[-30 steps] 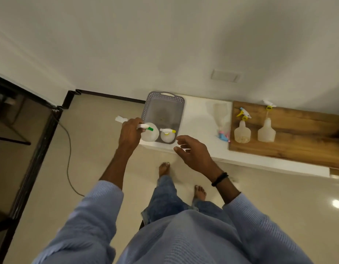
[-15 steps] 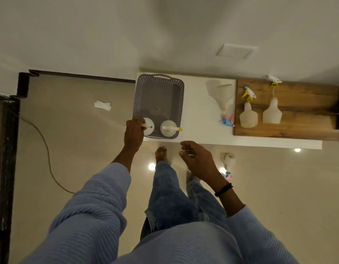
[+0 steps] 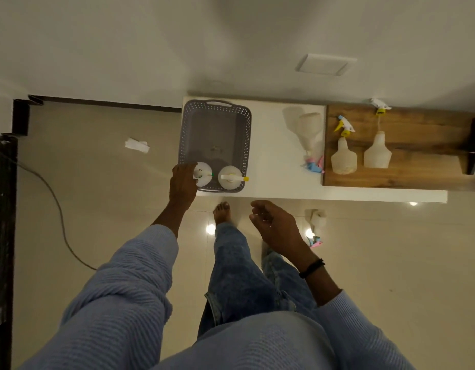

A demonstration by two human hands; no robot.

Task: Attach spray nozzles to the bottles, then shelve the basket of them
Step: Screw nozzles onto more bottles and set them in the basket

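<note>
White ledge [image 3: 279,156], basket [image 3: 185,134] at its left edge; left hand [image 3: 181,182] seemingly gripping green-nozzle bottle [image 3: 203,174], right hand [image 3: 273,225] spread

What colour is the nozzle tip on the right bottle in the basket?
Yellow: the nozzle tip on the right bottle in the grey basket, head view.

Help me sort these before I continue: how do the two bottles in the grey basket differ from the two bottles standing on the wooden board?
The basket bottles stand at the near end of the grey basket, nozzles seated on top; the left hand rests on one. The board bottles stand on the wooden board, their nozzles raised above the necks, apparently not seated, with nobody touching them. The right hand hangs open, away from both pairs. All four are pale, translucent and upright.
</note>
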